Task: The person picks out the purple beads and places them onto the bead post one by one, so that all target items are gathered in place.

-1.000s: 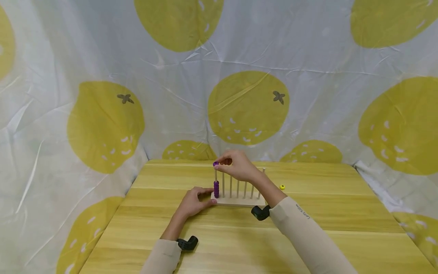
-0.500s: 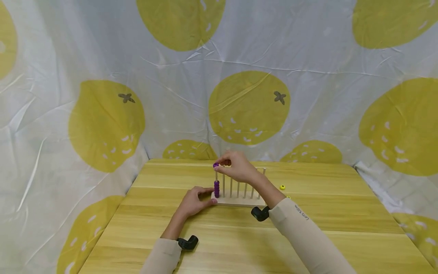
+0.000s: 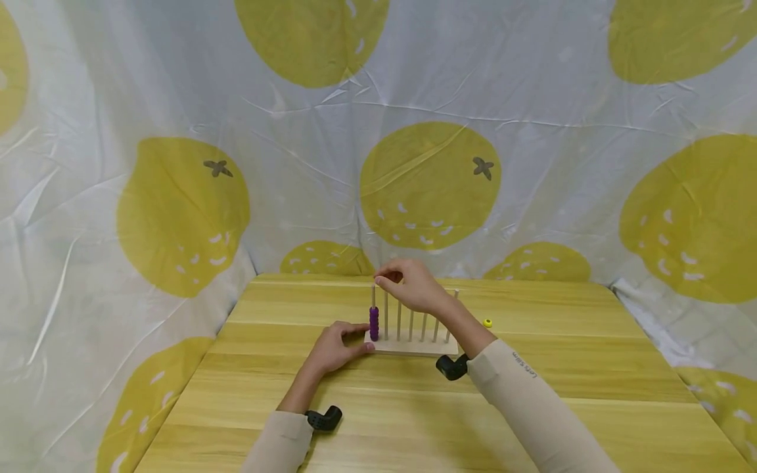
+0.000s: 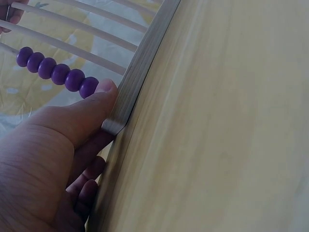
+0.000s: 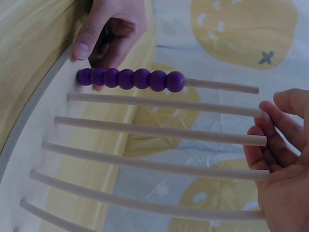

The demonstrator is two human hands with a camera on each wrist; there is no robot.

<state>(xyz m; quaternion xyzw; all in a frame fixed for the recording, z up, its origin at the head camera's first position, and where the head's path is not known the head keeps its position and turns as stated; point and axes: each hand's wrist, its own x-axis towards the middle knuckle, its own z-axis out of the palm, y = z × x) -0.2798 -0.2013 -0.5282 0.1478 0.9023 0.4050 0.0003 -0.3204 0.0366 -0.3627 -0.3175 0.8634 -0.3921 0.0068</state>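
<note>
A wooden peg rack (image 3: pixel 412 346) stands on the table with a row of upright pegs. Its left end peg carries a stack of several purple beads (image 3: pixel 374 324), the bare tip showing above them. My left hand (image 3: pixel 333 348) grips that end of the base, thumb on the near side in the head view; the left wrist view shows the thumb (image 4: pixel 94 104) beside the lowest bead. By the tops of the pegs is my right hand (image 3: pixel 411 286). In the right wrist view its thumb and fingers (image 5: pixel 277 140) are apart, with nothing between them.
A yellow bead (image 3: pixel 487 323) lies on the wooden table (image 3: pixel 568 368) right of the rack. Behind the table hangs a pale cloth (image 3: pixel 307 184) printed with lemons. Dark wrist cameras (image 3: pixel 451 367) sit over both sleeves.
The purple bead that my right hand held at the top of the left end peg has dropped onto the stack below. The right fingers have let go; the left hand has stayed in place.
</note>
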